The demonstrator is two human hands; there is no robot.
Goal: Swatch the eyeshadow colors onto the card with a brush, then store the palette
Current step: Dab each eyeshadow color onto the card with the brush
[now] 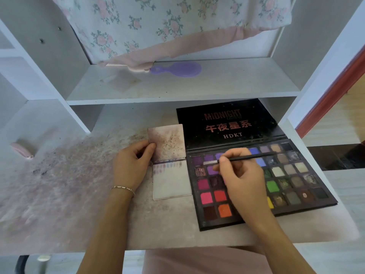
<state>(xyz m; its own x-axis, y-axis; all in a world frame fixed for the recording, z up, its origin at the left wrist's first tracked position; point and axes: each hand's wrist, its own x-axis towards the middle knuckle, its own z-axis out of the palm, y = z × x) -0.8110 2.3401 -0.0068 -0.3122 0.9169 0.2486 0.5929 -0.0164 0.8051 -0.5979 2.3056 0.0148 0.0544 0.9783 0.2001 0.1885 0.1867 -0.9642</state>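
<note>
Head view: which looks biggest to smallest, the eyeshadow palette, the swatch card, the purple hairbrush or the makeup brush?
1. Eyeshadow palette
2. Swatch card
3. Purple hairbrush, though it lies farther back, so its rank is unsure
4. Makeup brush, thinnest

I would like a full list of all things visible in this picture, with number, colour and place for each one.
eyeshadow palette: one, black, many coloured pans, open on the desk at right, lid flat behind.
swatch card: one, white, folded open, left of the palette; faint purple swatches near the fold, upper flap stained.
brush: one, black handle, tip over the purple pans.
hairbrush: one, purple, on the shelf at the back.
cloth: one, floral with pink hem, hanging above the shelf.
desk: one, white, smeared with powder.
bracelet: one, pale, on the left wrist.
left hand: pinches the card's upper flap.
right hand: grips the brush.
</note>
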